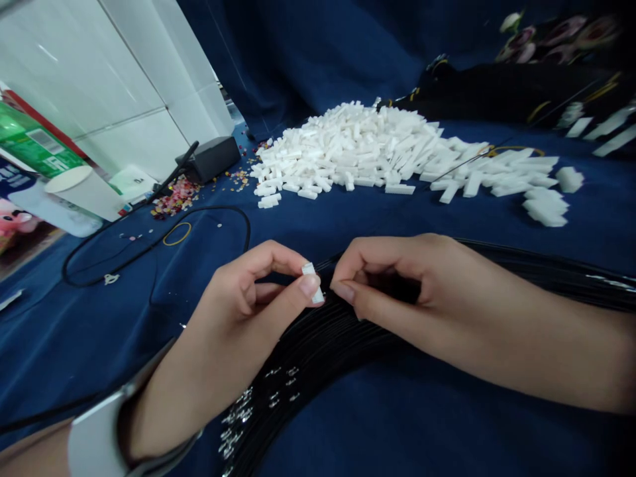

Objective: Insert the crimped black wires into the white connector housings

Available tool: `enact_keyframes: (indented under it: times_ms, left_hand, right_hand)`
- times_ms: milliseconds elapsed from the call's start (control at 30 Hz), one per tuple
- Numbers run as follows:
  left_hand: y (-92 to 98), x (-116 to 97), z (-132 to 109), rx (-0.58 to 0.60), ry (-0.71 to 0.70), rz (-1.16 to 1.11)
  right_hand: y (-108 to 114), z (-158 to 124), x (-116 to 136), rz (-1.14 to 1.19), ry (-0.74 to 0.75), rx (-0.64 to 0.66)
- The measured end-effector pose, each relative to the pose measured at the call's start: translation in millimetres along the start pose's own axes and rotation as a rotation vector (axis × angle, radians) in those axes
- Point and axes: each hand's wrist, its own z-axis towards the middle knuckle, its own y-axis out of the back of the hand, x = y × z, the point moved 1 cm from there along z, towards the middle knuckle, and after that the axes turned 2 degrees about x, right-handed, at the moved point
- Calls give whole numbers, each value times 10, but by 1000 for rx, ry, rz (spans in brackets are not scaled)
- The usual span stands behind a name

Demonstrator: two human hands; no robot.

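Between thumb and fingertips, my left hand [258,305] pinches a small white plastic connector housing [313,291], held tilted. My right hand [397,278] is just to its right, thumb and index finger pressed together. Whatever lies in that pinch is too small and hidden to make out. A thick bundle of thin black wires [318,351] runs behind and beneath both hands, curving toward the lower left. Shiny metal terminals [238,417] show at wire ends beside my left forearm.
A large heap of white connector housings [348,152] covers the cloth ahead. To the left are a paper cup [82,189], a green package [40,142], a black box [213,159], a looped black cable [149,255] and a yellow rubber band [177,234]. Artificial flowers [561,40] stand back right.
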Motion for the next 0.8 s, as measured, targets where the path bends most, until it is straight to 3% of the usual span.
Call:
enact_keyframes:
  times_ms: [133, 433, 667, 800]
  left_hand:
    - [-31, -9, 14, -12, -21, 34]
    - [-53, -44, 18, -81, -136, 94]
    - [-28, -25, 21, -46, -126, 81]
    - [2, 4, -6, -11, -145, 197]
  right_hand:
    - [-27, -5, 3, -55, -18, -13]
    - [-119, 35, 82, -128, 44, -210]
    - [-101, 45, 82, -171, 75, -224]
    - [-67, 15, 57, -160, 37, -193]
